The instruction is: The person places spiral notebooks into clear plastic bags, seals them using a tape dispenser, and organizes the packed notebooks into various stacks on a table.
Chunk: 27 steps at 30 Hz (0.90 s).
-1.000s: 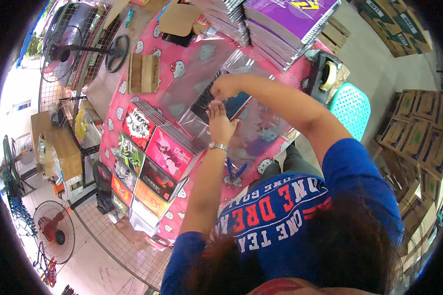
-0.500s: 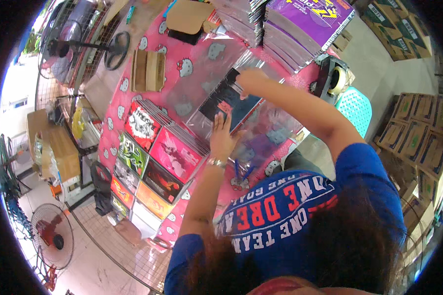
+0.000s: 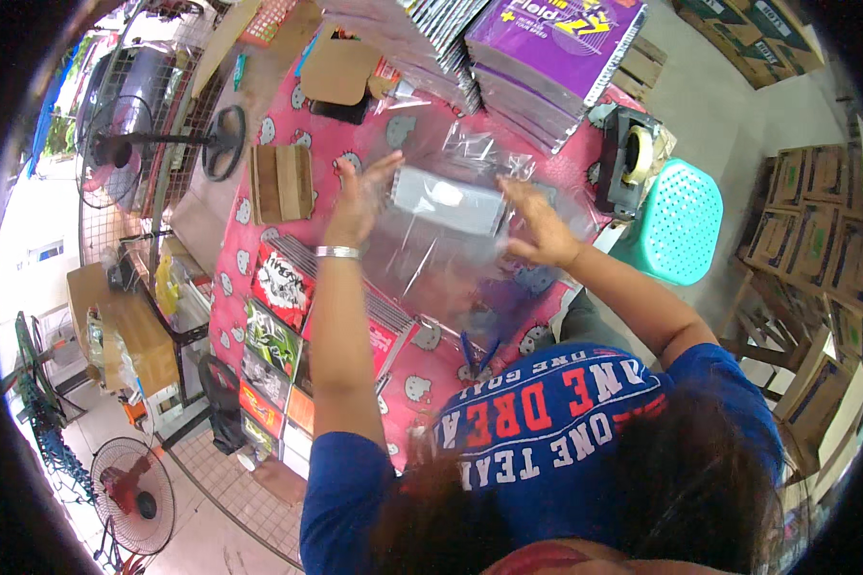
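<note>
A spiral notebook with a pale grey face up (image 3: 431,198) lies inside or under clear plastic film (image 3: 403,251) on the table. I cannot tell which, because of the glare. Beside its left end, my left hand (image 3: 357,206) is raised with thumb and fingers spread, holding nothing. My right hand (image 3: 544,228) is at the notebook's right end, fingers and thumb apart on either side of its edge. It seems to touch the film there. More loose clear film bunches up beyond the notebook (image 3: 484,149).
Notebooks in stacks with colourful covers (image 3: 283,287) stand left of me; purple notebooks (image 3: 556,48) are piled at the far right. A tape dispenser (image 3: 633,158) sits by the table's right edge, near a turquoise stool (image 3: 681,222). Brown cardboard pieces (image 3: 283,182) lie at left.
The notebook's dark cover showed before; now a pale grey face is up. My left hand has lifted off it and moved left and away; my right hand has moved to its right end.
</note>
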Tool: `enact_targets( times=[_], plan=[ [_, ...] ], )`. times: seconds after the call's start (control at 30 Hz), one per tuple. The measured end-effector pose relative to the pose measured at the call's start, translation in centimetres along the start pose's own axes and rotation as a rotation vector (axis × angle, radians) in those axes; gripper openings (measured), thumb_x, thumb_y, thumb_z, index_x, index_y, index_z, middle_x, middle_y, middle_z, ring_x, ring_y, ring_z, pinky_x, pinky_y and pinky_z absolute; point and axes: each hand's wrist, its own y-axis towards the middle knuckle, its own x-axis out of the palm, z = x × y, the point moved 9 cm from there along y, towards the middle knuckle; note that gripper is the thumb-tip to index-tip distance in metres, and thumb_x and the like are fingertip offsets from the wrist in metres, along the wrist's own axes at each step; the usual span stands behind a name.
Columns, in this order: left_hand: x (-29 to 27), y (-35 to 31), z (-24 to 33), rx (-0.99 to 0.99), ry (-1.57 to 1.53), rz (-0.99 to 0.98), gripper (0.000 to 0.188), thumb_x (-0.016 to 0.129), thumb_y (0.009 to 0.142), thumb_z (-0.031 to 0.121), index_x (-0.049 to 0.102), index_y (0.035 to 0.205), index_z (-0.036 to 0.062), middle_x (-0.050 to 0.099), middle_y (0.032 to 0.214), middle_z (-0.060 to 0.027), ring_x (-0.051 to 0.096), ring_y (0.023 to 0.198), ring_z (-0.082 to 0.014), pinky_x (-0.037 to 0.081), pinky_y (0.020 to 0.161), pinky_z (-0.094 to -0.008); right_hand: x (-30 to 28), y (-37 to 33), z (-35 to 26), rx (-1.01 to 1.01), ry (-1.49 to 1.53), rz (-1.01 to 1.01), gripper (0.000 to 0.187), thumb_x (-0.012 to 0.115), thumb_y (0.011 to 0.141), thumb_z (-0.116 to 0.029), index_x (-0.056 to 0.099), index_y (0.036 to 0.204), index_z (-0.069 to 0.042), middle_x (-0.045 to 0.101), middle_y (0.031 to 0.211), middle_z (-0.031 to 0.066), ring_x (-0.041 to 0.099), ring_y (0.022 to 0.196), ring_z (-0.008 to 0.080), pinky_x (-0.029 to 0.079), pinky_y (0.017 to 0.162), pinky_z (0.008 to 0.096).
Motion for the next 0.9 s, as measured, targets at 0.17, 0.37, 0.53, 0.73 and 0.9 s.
enact_targets(
  times=[0.17,0.37,0.53,0.73,0.9],
  plan=[
    [6.9,-0.3,2.0,0.497,-0.488,0.429,0.099,0.018,0.083,0.078,0.036,0.136,-0.0035,0.041,0.14,-0.0148,0.034,0.131,-0.0248,0.019,0.111,-0.0389,-0.1,2.1,3.5,0.499,0.341,0.375,0.101,0.083,0.066,-0.03,0.022,0.138,0.003,0.04,0.128,0.025,0.042,0.122,0.0361,0.034,0.104,0.0418],
    [10.9,-7.2,-4.7,0.673,-0.531,0.723,0.088,0.019,0.089,0.07,0.029,0.14,-0.0006,0.034,0.144,-0.0125,0.028,0.135,-0.0226,0.016,0.112,-0.0393,0.1,1.3,1.8,0.343,0.514,0.079,0.087,0.081,0.068,-0.022,0.029,0.134,0.0,0.046,0.126,0.0171,0.046,0.119,0.0318,0.034,0.103,0.0392],
    [12.1,-10.5,-3.3,0.848,-0.292,0.819,0.084,0.019,0.091,0.067,0.026,0.141,-0.0006,0.029,0.147,-0.0143,0.024,0.137,-0.024,0.014,0.114,-0.0399,-5.1,0.4,-0.7,0.144,0.176,0.2,0.088,0.081,0.066,-0.032,0.033,0.133,-0.002,0.048,0.123,0.0201,0.042,0.12,0.0365,0.032,0.102,0.0432],
    [13.2,-11.5,-1.6,0.825,-0.019,0.773,0.087,0.015,0.09,0.068,0.026,0.141,-0.0004,0.031,0.144,-0.0169,0.026,0.136,-0.0265,0.018,0.112,-0.0392,-4.2,2.9,-4.0,-0.1,0.096,-0.22,0.055,0.071,0.073,-0.042,0.058,0.114,-0.009,0.053,0.12,0.0101,0.046,0.113,0.0297,0.028,0.099,0.0476],
    [13.3,-13.6,1.7,0.85,0.51,0.828,0.076,0.038,0.09,0.059,0.033,0.139,0.0005,0.04,0.138,-0.0157,0.031,0.133,-0.0274,0.018,0.111,-0.044,-4.7,4.1,-7.0,-0.344,0.02,-0.182,0.047,0.068,0.077,-0.032,0.054,0.117,-0.009,0.056,0.119,0.0087,0.046,0.119,0.0256,0.028,0.101,0.0487]
  ],
)
